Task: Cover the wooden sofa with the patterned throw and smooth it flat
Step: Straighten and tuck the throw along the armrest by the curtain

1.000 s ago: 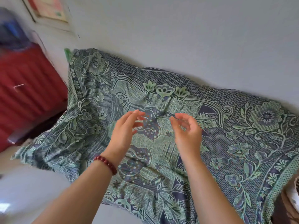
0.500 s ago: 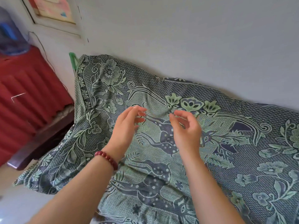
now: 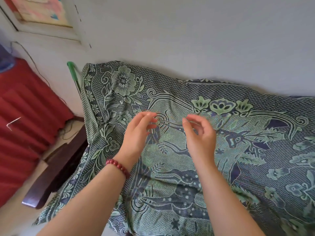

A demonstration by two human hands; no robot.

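A green and dark blue patterned throw (image 3: 238, 150) with flowers and deer lies spread over the wooden sofa, draped up its back against the wall. Only the sofa's dark wooden armrest (image 3: 56, 171) shows, at the left. My left hand (image 3: 139, 133), with a red bead bracelet on its wrist, hovers over the middle of the throw with fingers curled and apart. My right hand (image 3: 199, 133) is beside it, fingers loosely bent, holding nothing. Soft wrinkles run across the cloth below my hands.
A red ribbed cloth (image 3: 22, 130) covers something at the left, beside the armrest. A green stick (image 3: 73, 75) leans on the wall at the throw's left corner. A framed picture (image 3: 42, 12) hangs above. The grey wall runs behind the sofa.
My view has shifted left and closer, so the sofa's armrest has come into sight. Both hands stay raised over the middle of the throw, fingers slightly more spread.
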